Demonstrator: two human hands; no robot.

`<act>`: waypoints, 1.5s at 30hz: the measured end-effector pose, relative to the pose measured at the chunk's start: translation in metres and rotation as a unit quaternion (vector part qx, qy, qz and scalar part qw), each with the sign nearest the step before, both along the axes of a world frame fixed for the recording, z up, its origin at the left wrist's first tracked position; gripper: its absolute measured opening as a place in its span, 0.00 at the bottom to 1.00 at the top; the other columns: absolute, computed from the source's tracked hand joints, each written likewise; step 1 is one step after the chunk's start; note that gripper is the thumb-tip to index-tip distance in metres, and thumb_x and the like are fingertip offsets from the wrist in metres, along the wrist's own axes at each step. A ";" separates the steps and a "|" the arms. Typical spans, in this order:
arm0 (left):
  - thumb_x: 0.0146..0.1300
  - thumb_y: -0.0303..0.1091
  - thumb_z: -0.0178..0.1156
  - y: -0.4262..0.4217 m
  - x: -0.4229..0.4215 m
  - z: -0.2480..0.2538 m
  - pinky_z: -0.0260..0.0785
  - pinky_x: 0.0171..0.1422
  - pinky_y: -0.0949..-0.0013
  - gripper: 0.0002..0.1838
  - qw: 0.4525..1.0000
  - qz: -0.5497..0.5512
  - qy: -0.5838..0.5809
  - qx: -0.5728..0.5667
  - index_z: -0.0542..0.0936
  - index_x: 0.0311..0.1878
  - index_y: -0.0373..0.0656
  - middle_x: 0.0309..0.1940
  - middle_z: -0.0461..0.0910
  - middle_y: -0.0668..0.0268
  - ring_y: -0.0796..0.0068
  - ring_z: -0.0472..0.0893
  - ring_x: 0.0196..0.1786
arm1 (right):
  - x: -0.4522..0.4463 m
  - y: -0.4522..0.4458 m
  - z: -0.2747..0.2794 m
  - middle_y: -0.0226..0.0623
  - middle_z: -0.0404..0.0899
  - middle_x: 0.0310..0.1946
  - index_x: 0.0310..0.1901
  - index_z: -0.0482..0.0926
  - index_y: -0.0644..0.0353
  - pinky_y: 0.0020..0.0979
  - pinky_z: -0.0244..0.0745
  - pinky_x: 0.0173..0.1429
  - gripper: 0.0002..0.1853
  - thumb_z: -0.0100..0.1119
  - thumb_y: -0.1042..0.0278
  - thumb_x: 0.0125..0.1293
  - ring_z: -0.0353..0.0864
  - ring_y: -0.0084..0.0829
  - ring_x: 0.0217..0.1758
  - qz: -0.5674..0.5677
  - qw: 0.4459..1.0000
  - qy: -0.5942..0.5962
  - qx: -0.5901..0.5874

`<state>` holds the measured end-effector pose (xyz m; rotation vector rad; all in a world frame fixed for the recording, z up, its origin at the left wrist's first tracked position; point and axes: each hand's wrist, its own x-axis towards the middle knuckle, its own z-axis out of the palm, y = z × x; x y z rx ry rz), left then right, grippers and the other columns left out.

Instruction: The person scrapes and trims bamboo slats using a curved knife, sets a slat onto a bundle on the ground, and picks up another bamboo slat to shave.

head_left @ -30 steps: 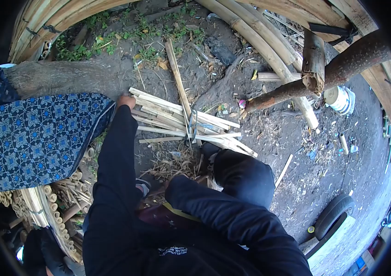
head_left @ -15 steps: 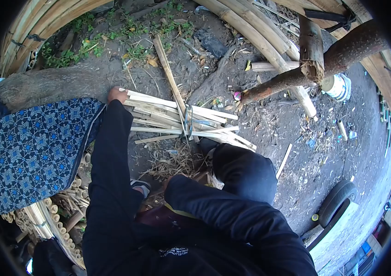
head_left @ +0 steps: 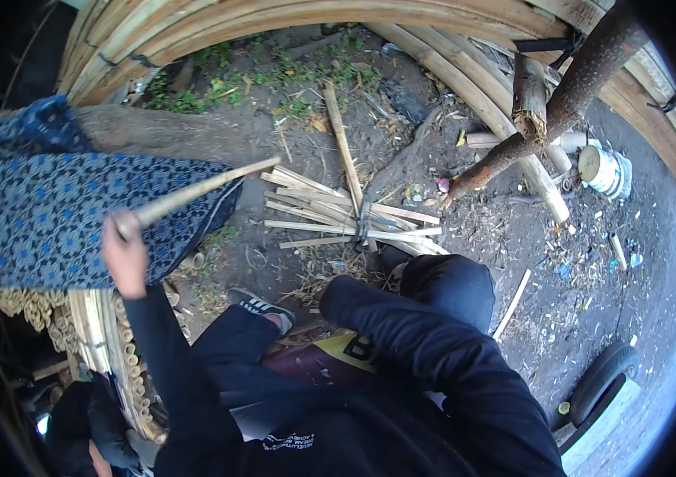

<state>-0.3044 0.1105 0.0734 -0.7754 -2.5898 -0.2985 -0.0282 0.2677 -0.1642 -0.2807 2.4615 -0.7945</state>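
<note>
Left grip (head_left: 125,256) clasps a long, pale wooden stick (head_left: 199,191).

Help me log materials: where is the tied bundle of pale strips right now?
In the head view, the tied bundle of pale strips lies on the ground near the centre, right of the patterned cloth and near the right knee.

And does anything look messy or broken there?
Yes: the wooden stub by the slanting branch has a jagged end, as if snapped. The tied strips look askew too, fanning out instead of lying parallel.
</note>
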 end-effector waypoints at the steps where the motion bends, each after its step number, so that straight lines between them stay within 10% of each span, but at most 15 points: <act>1: 0.61 0.34 0.62 -0.022 0.040 -0.007 0.72 0.49 0.56 0.14 0.998 0.015 -0.069 0.001 0.77 0.48 0.40 0.38 0.81 0.49 0.47 0.81 0.43 | 0.001 0.004 0.003 0.38 0.86 0.41 0.39 0.87 0.54 0.39 0.79 0.45 0.13 0.52 0.65 0.61 0.86 0.40 0.43 0.009 0.999 0.023 0.028; 4: 0.48 0.30 0.61 -0.088 0.107 -0.099 0.74 0.45 0.51 0.15 0.958 0.092 -0.226 -0.150 0.81 0.41 0.36 0.30 0.82 0.47 0.43 0.81 0.39 | 0.006 0.016 0.006 0.37 0.86 0.42 0.42 0.87 0.52 0.40 0.79 0.45 0.13 0.53 0.64 0.62 0.86 0.38 0.44 0.037 0.997 0.018 0.063; 8: 0.59 0.38 0.55 -0.120 0.146 -0.241 0.68 0.18 0.63 0.12 0.629 0.329 -0.675 0.200 0.77 0.40 0.40 0.23 0.75 0.66 0.68 0.76 0.18 | 0.013 0.028 0.031 0.40 0.85 0.45 0.50 0.83 0.51 0.41 0.79 0.47 0.16 0.52 0.62 0.63 0.85 0.41 0.48 0.078 0.988 -0.036 0.127; 12: 0.67 0.38 0.48 -0.081 0.200 -0.237 0.67 0.20 0.69 0.10 0.698 0.193 -0.656 0.211 0.73 0.45 0.45 0.29 0.76 0.68 0.75 0.75 0.22 | 0.029 0.039 0.002 0.45 0.82 0.50 0.56 0.78 0.51 0.43 0.77 0.50 0.20 0.54 0.57 0.64 0.82 0.45 0.54 -0.016 0.992 -0.021 0.122; 15: 0.71 0.43 0.48 -0.071 0.196 -0.234 0.66 0.19 0.69 0.13 0.778 0.159 -0.603 0.080 0.72 0.46 0.44 0.24 0.73 0.67 0.74 0.74 0.19 | 0.036 0.045 0.030 0.49 0.80 0.46 0.65 0.68 0.45 0.45 0.76 0.48 0.32 0.59 0.72 0.57 0.83 0.48 0.49 0.039 0.987 -0.125 0.090; 20: 0.73 0.53 0.46 -0.072 0.166 -0.226 0.67 0.20 0.59 0.25 0.716 0.144 -0.671 0.130 0.77 0.30 0.42 0.14 0.73 0.64 0.67 0.75 0.15 | 0.068 0.037 -0.011 0.49 0.80 0.46 0.64 0.68 0.46 0.44 0.76 0.48 0.31 0.60 0.70 0.57 0.82 0.49 0.50 0.011 0.992 -0.096 0.083; 22: 0.72 0.55 0.45 -0.061 0.166 -0.207 0.69 0.22 0.59 0.28 0.876 0.032 -0.481 -0.006 0.79 0.27 0.40 0.19 0.78 0.58 0.62 0.77 0.16 | 0.057 0.011 -0.024 0.49 0.80 0.47 0.64 0.68 0.46 0.44 0.76 0.48 0.30 0.61 0.69 0.57 0.82 0.49 0.50 -0.004 0.993 -0.087 0.083; 26: 0.70 0.48 0.47 -0.068 0.205 -0.154 0.73 0.49 0.47 0.22 0.937 0.028 -0.349 -0.005 0.84 0.37 0.42 0.38 0.84 0.51 0.47 0.83 0.44 | 0.093 0.006 -0.063 0.49 0.80 0.47 0.63 0.68 0.47 0.44 0.76 0.48 0.30 0.63 0.67 0.57 0.82 0.49 0.50 -0.033 0.994 -0.079 0.073; 45: 0.70 0.49 0.49 -0.143 0.122 -0.098 0.73 0.51 0.49 0.18 0.944 0.165 -0.266 0.103 0.84 0.45 0.49 0.40 0.84 0.52 0.47 0.82 0.47 | 0.117 -0.052 0.060 0.49 0.77 0.55 0.70 0.62 0.51 0.40 0.73 0.58 0.43 0.71 0.58 0.53 0.79 0.46 0.57 -0.002 0.989 -0.142 0.050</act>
